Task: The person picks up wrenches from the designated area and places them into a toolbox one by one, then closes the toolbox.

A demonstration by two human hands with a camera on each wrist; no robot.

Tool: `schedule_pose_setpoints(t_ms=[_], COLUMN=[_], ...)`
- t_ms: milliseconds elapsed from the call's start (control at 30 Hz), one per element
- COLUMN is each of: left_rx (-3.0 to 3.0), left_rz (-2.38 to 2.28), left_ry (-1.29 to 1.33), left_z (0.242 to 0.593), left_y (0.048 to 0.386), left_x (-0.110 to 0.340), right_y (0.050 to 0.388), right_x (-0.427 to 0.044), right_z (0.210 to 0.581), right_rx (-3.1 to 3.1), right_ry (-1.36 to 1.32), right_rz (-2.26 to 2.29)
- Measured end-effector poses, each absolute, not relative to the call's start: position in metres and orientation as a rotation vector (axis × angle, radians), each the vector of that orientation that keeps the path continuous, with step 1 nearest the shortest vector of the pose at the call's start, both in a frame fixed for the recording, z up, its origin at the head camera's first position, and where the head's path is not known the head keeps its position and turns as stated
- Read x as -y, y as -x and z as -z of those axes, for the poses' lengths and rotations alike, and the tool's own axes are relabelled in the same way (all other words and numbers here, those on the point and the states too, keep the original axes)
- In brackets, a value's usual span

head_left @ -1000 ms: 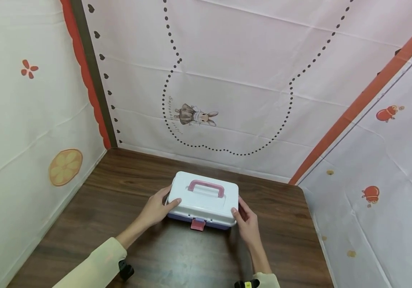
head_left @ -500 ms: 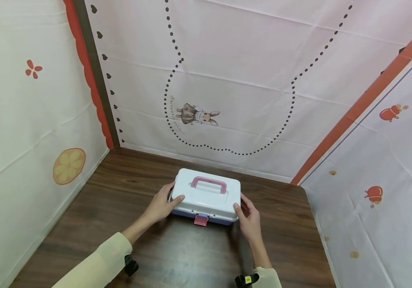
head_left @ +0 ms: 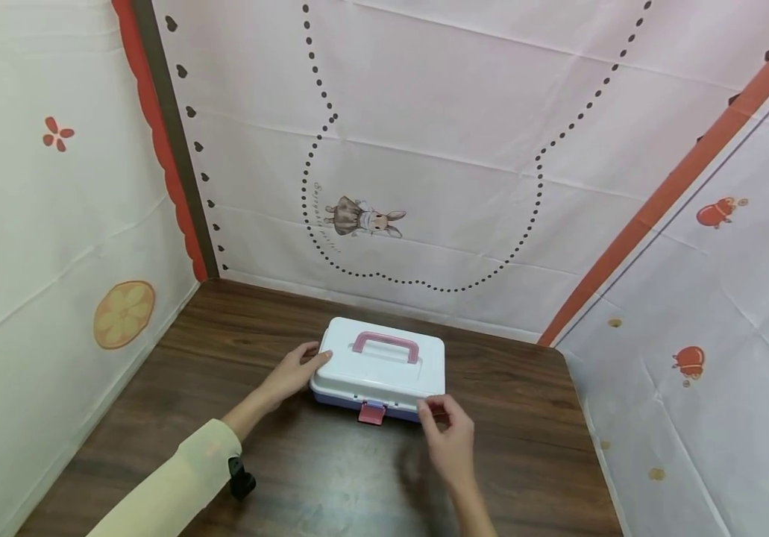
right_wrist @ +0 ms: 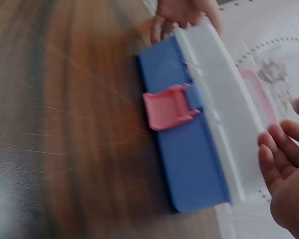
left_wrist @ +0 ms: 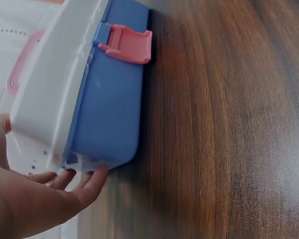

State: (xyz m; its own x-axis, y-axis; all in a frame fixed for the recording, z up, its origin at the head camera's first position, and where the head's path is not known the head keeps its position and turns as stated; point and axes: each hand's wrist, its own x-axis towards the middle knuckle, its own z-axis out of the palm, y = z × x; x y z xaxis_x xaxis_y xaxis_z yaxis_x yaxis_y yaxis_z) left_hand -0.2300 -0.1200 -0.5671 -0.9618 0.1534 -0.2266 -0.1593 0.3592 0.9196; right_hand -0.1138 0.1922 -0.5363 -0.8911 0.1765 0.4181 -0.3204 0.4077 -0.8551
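A plastic toolbox [head_left: 384,363] stands on the brown wooden table, its white lid down over a blue base [left_wrist: 109,94]. The pink handle [head_left: 386,344] lies across the lid. At the front, a pink latch [head_left: 371,413] sticks outward, unfastened. My left hand [head_left: 288,378] grips the left end, with its thumb on the lid's edge and the other fingers against the end wall. By the front right corner is my right hand [head_left: 451,440], its fingers loosely bent with nothing between them. The right wrist view is blurred, so contact with the lid is unclear.
A white printed cloth [head_left: 424,186] hangs behind the table, and similar cloths [head_left: 28,224] line the left and right sides. The wooden table top [head_left: 330,477] extends in front of the box. A black wrist camera [head_left: 241,479] sits at the left cuff.
My right hand has left the right end of the toolbox and moved toward its front right corner, nearer me. The left hand keeps its grip, its thumb slightly farther back.
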Motion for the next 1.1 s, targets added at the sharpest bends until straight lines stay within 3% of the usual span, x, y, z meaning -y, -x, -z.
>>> schedule_pose_setpoints(t_ms=[467,1100], left_rx=[-2.151,-2.167], left_rz=[-1.685,-1.701], left_ry=[0.101,0.071], left_z=[0.568,0.572], left_y=[0.233,0.239], left_x=[0.12,0.12], right_y=[0.107,0.126], right_x=[-0.17,-0.176], right_z=[0.591,0.6], right_rx=[2.583,2.637], right_ry=[-0.079,-0.132], right_rz=[-1.731,-1.714])
